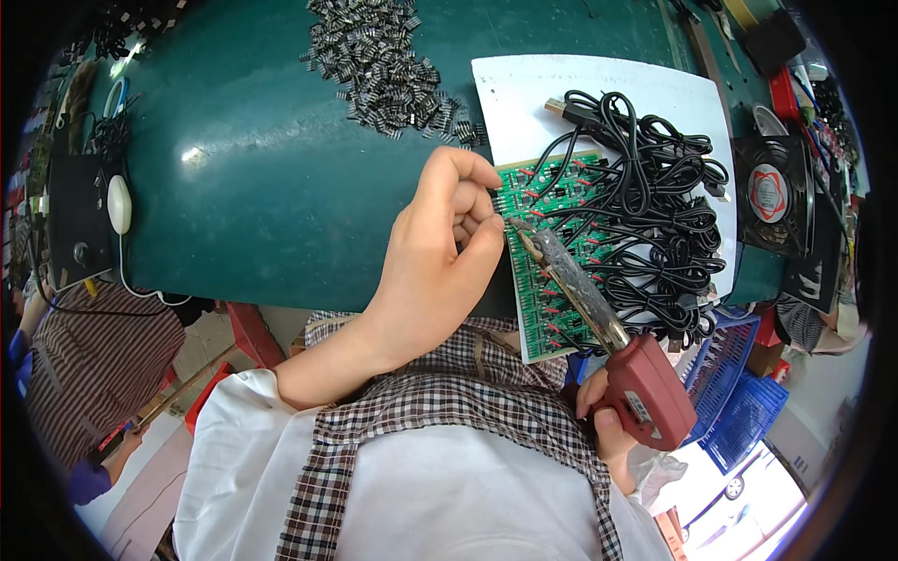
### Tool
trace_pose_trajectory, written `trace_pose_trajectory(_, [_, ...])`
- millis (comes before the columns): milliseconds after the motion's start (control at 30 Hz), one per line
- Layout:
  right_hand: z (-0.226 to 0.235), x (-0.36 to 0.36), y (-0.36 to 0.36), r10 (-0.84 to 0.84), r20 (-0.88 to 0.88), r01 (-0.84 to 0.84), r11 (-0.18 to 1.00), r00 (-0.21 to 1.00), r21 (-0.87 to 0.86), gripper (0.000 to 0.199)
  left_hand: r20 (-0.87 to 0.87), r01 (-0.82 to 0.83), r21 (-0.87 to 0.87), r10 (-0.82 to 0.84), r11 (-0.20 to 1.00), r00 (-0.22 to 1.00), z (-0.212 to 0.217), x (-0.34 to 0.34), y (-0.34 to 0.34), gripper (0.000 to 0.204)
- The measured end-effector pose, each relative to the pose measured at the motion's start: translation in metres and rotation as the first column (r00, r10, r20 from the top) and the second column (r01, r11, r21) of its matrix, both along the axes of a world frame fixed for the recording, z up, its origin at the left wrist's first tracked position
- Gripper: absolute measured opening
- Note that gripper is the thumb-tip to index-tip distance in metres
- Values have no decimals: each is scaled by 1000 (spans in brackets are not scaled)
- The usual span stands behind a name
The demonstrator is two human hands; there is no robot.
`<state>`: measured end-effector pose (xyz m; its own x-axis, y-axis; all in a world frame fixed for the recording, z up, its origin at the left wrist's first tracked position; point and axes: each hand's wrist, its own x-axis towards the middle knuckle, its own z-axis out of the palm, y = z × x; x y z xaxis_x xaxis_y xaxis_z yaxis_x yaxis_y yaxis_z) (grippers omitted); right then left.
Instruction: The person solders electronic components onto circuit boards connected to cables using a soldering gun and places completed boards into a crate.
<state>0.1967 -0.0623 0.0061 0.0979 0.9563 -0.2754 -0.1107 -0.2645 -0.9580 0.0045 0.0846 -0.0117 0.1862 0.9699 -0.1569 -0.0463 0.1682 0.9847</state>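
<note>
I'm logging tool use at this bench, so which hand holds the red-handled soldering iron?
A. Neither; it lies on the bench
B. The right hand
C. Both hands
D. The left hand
B: the right hand grips the soldering iron by its red handle, while the left hand rests at the green circuit board.

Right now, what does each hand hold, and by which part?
The right hand holds a red soldering iron by its pistol grip, tip on the green circuit board. The left hand pinches something at the board's edge; it is too small to identify.
</note>
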Motion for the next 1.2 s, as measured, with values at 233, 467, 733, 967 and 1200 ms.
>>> trace_pose_trajectory(233, [7, 1, 2, 92, 93, -93, 996, 991, 11, 69, -55, 75, -6, -75, 997, 996, 2, -6, 0, 26])
trace_pose_trajectory(467, [7, -6, 6, 28, 74, -31, 999, 997, 36, 68, -763, 121, 444, 303, 888, 571, 2, -34, 24, 24])
trace_pose_trajectory(733, [8, -7, 5, 7, 110, -13, 998, 994, 56, 67, -818, 124, 385, 276, 914, 505, -4, -37, 32, 10])
trace_pose_trajectory(967, [10, -5, 1, 40, 5, -41, 998, 999, 51, 52, -768, 62, 434, 333, 899, 546, -3, -34, 32, 18])
trace_pose_trajectory(1200, [12, -16, 11, -104, 41, 96, 982, 994, 163, 58, -780, 71, 405, 304, 912, 547, 2, -31, 34, 20])
